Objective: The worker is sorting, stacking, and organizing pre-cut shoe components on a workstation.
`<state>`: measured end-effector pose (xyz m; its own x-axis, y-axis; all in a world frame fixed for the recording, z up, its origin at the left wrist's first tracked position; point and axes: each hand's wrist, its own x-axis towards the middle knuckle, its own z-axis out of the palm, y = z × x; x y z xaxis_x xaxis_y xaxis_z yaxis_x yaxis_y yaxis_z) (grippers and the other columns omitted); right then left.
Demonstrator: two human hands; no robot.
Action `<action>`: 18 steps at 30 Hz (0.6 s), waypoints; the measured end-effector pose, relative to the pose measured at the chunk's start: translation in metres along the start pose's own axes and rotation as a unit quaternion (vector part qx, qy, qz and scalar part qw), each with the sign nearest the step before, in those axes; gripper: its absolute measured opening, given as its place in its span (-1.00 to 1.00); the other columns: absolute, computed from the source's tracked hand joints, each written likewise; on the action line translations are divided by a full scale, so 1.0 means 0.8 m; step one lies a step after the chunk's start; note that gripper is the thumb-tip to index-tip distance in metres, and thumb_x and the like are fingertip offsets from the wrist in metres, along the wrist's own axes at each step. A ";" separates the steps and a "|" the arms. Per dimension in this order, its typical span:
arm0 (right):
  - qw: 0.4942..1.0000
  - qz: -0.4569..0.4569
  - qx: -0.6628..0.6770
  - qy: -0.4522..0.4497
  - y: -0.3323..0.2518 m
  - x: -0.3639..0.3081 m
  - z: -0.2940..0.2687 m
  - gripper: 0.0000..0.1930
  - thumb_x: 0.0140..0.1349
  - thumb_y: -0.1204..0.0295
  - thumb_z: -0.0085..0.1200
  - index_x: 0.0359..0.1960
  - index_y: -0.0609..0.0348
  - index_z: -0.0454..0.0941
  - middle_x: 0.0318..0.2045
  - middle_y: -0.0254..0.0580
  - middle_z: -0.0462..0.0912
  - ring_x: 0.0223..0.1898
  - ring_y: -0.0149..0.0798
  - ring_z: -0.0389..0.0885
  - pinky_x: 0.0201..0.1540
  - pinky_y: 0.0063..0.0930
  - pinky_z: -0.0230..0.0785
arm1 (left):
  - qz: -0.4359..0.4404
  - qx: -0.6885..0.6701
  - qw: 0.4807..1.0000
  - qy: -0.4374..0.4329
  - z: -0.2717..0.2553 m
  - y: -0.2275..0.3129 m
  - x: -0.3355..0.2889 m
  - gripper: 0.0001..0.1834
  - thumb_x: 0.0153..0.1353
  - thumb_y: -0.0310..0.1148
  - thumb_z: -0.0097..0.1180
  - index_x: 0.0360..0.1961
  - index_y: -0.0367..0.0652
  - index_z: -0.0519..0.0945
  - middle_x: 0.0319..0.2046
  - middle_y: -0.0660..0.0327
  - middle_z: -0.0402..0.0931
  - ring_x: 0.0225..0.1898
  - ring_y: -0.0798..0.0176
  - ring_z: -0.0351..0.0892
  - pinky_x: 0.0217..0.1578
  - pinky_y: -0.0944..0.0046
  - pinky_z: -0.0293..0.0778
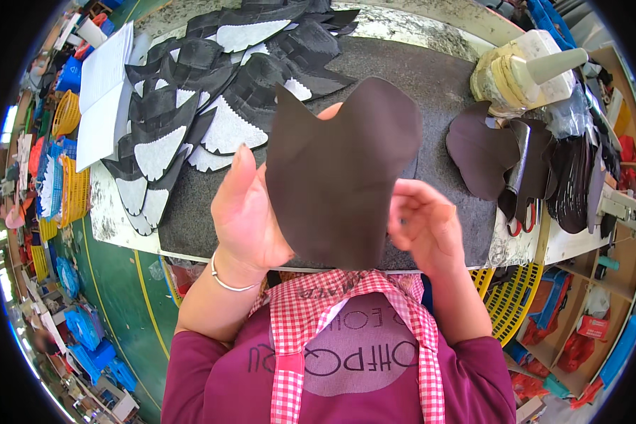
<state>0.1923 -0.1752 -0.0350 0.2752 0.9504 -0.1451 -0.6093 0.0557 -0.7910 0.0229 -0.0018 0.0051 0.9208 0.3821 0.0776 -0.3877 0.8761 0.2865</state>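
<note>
A dark brown leather upper piece (339, 184), with a pointed corner and a rounded lobe at its far end, is held up over the table's front edge. My left hand (244, 212) supports it from the left; the thumb sticks up beside it, the other fingers lie mostly behind it, and one fingertip shows above its notch. My right hand (427, 226) is at the piece's right edge, slightly blurred, its fingers loosely bent and apart. Whether those fingertips touch the edge is unclear. Further right lie similar dark pieces (480, 152).
Overlapping black pieces with white backing patches (237, 127) cover the far left, beside an open notebook (106, 99). A dark mat (445, 85) lies on the table. At right stand a pale glue pot with a nozzle (523, 74), red-handled scissors (523, 225) and stacked black pieces (571, 184).
</note>
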 end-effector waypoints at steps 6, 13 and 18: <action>0.975 -0.066 0.189 0.095 0.007 0.015 0.037 -0.50 0.21 0.31 0.37 0.10 0.26 0.48 -0.01 -0.11 0.60 -0.12 -0.34 0.55 -0.11 -0.41 0.45 | -0.003 0.009 1.000 0.009 0.003 -0.017 -0.007 -0.19 0.50 0.04 -0.16 0.48 -0.40 -0.02 0.41 -0.13 0.19 0.39 -0.02 0.29 0.34 -0.02 0.27; 0.931 -0.207 -0.295 0.061 -0.022 -0.004 -0.007 -0.83 0.12 0.71 0.26 -0.24 0.32 0.64 -0.33 -0.21 0.66 -0.27 -0.39 0.60 -0.19 -0.57 0.42 | 0.160 0.662 0.727 0.087 -0.026 0.005 -0.069 -0.72 0.22 -0.60 0.23 -0.02 -0.30 0.65 -0.24 0.16 0.61 -0.28 0.35 0.60 -0.28 0.40 0.51; 0.958 0.007 -0.235 0.164 -0.029 0.020 -0.002 -0.85 0.22 0.54 0.30 -0.22 0.30 0.63 -0.34 -0.31 0.70 -0.30 -0.53 0.62 -0.21 -0.61 0.48 | 0.028 0.581 0.767 0.272 -0.033 0.001 -0.066 -0.82 0.22 -0.56 0.27 -0.17 -0.26 0.55 -0.45 0.34 0.54 -0.59 0.59 0.43 -0.60 0.54 0.34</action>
<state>0.2118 -0.1617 -0.0200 0.5357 0.7979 -0.2764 -0.2343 -0.1741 -0.9565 -0.0273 -0.0137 -0.0237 0.6279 0.7527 -0.1979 0.1625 0.1219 0.9792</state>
